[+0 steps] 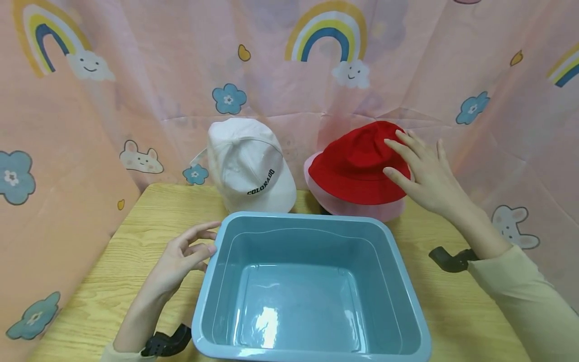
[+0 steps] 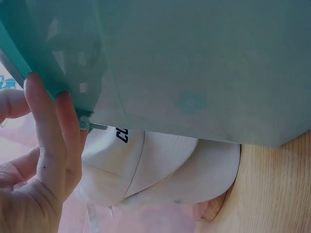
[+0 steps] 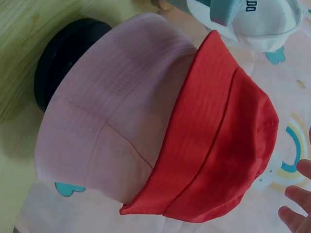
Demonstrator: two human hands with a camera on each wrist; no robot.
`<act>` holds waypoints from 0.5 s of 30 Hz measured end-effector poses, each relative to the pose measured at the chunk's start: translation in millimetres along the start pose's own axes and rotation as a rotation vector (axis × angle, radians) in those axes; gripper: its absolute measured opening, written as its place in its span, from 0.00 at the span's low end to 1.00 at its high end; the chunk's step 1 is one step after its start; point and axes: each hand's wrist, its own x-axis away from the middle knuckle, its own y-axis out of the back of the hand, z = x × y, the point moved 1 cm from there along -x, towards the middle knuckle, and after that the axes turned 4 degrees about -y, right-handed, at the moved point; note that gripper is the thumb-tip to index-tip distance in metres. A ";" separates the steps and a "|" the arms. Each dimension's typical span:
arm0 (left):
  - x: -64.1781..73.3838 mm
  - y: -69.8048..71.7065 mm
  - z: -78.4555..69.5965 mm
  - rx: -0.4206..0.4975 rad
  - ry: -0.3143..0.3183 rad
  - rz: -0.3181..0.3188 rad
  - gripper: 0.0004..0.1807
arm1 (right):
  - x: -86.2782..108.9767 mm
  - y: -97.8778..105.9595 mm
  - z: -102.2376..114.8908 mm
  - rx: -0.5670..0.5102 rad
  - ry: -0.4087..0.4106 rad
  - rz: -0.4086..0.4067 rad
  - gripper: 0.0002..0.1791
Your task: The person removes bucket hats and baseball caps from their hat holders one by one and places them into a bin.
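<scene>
A red bucket hat (image 1: 359,163) sits on top of a pink bucket hat (image 3: 92,114), brims slanting down toward me. My right hand (image 1: 422,173) is raised at the red hat's right side, fingers spread. In the right wrist view its fingertips (image 3: 297,199) show at the edge, apart from the red fabric. At the upper left corner of a light blue plastic basin (image 1: 307,217), my left hand (image 1: 181,259) has its fingers against the rim, loosely bent. Beside the pair of hats stands a white cap (image 1: 242,156) lettered COLORADO; another pale brim (image 2: 214,170) shows under it.
The basin stands at the front of a wooden table (image 1: 140,236), its floor bare. A dark round base (image 3: 60,58) shows beneath the pink hat. Behind the hats hangs a pink curtain (image 1: 181,75) printed with rainbows and flowers, close to the table's back edge.
</scene>
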 end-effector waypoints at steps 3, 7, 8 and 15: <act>-0.2 0.4 1.2 0.010 0.007 0.014 0.26 | -4.8 -0.4 -2.3 -0.006 0.001 0.011 0.34; -0.5 0.9 2.1 0.034 0.015 0.021 0.26 | -11.3 -0.4 -5.0 -0.014 -0.002 0.019 0.33; -0.6 1.0 2.3 0.040 0.017 0.020 0.27 | -12.9 -0.3 -5.5 -0.016 -0.004 0.019 0.33; -1.8 1.0 3.5 0.080 0.017 -0.006 0.27 | -24.1 -1.7 -7.7 -0.029 -0.007 0.014 0.32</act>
